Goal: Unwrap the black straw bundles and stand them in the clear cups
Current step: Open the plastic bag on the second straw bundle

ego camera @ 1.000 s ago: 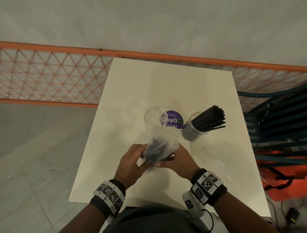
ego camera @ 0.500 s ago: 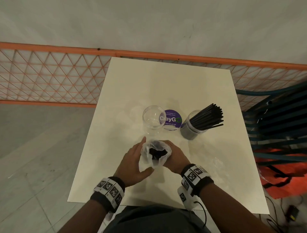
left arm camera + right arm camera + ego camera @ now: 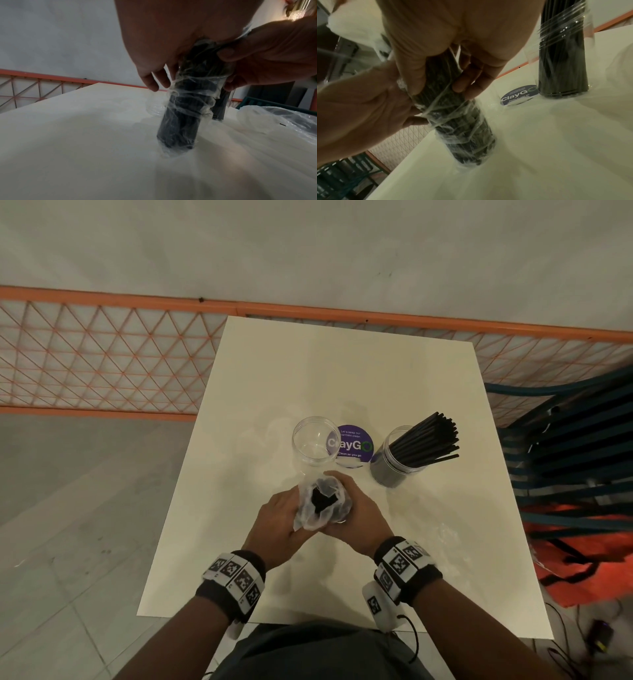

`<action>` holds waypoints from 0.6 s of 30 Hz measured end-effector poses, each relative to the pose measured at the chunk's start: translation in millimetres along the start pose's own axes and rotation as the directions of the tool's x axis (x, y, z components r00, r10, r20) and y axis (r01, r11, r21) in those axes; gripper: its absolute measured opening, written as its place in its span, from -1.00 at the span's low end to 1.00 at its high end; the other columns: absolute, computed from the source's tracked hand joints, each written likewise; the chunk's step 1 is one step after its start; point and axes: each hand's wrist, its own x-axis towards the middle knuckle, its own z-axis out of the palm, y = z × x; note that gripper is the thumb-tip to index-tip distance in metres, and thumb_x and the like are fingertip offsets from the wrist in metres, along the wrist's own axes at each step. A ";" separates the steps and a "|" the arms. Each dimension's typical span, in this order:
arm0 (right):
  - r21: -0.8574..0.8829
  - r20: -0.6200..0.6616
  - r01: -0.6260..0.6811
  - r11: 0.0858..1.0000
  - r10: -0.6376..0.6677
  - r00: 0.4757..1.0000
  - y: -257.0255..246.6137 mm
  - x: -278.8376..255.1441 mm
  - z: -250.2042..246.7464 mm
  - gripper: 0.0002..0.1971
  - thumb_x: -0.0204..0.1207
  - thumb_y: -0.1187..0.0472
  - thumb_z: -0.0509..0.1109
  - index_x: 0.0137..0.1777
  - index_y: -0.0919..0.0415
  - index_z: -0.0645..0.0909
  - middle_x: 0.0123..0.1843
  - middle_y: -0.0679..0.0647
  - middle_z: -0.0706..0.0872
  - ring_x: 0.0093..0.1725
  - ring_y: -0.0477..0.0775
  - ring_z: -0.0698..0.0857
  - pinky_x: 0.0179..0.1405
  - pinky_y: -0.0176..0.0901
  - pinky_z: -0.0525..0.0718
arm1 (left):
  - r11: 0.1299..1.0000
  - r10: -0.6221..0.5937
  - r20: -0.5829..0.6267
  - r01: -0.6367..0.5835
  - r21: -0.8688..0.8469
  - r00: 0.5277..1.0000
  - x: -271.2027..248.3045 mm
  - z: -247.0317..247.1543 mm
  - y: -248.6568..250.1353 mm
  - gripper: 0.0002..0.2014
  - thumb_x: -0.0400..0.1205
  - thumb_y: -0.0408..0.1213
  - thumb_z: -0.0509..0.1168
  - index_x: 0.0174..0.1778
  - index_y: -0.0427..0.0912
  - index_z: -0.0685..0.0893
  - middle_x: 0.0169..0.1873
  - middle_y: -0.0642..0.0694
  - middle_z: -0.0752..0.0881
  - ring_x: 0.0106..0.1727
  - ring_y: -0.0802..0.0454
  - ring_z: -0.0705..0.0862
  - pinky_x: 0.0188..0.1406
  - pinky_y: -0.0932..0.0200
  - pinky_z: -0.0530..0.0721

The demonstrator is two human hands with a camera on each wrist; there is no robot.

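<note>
The head view is dim and even, with soft indoor light and no hard shadows; the orange fence (image 3: 102, 357) bows near the edges from the wide lens. A faint sheen lies on the white table (image 3: 342, 378). Both wrist views are darker and grainier. In the left wrist view the hand close to the lens is soft and out of focus. In the right wrist view the wrapped straws (image 3: 464, 129) are smeared, and the table edge curves strongly.

White table (image 3: 342, 378): empty clear cup (image 3: 313, 440), purple sticker (image 3: 354, 445), straw-filled cup (image 3: 399, 460), wrapped bundle (image 3: 322, 503) standing upright.
</note>
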 end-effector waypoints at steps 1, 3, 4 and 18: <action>-0.030 0.009 0.011 0.999 -0.010 1.000 -1.6 0.1 -0.7 -0.23 0.30 0.05 0.65 0.49 -0.06 0.37 0.35 -0.14 0.58 0.23 -0.23 0.54 0.21 -0.51 0.37 | 0.999 -0.005 -0.004 0.004 -0.038 1.000 0.9 -2.5 4.8 -0.42 0.61 0.31 0.25 0.38 -0.04 0.60 0.24 -0.01 0.74 0.22 -0.03 0.71 0.23 -0.13 0.69; -0.079 0.032 0.020 0.997 -0.018 0.999 -3.5 0.5 -1.3 -0.32 0.37 0.05 0.60 0.47 0.06 0.42 0.37 -0.04 0.59 0.25 -0.19 0.51 0.23 -0.48 0.37 | 0.983 -0.011 0.012 0.013 -0.183 1.000 0.4 -6.7 12.4 -0.32 0.55 -0.05 0.53 0.54 0.06 0.37 0.45 0.17 0.55 0.45 0.22 0.57 0.46 0.24 0.53; -0.112 0.045 0.014 0.994 -0.009 0.999 -3.9 1.3 -0.6 -0.34 0.39 0.03 0.59 0.46 0.06 0.43 0.39 0.01 0.59 0.26 -0.14 0.53 0.26 -0.40 0.42 | 0.964 -0.027 0.017 0.031 -0.265 0.999 -0.7 -6.9 13.0 -0.12 0.48 -0.18 0.60 0.62 0.07 0.21 0.50 0.31 0.42 0.49 0.45 0.46 0.44 0.45 0.43; -0.315 0.117 0.019 0.949 0.019 0.993 -9.6 10.5 11.2 -0.45 0.50 0.03 0.47 0.46 0.08 0.43 0.38 0.12 0.44 0.21 0.07 0.57 0.13 -0.29 0.50 | 0.924 -0.142 0.051 0.151 -0.351 0.989 -0.9 -5.5 6.6 -0.05 0.39 -0.18 0.67 0.59 0.21 0.23 0.54 0.23 0.44 0.52 0.36 0.45 0.49 0.37 0.46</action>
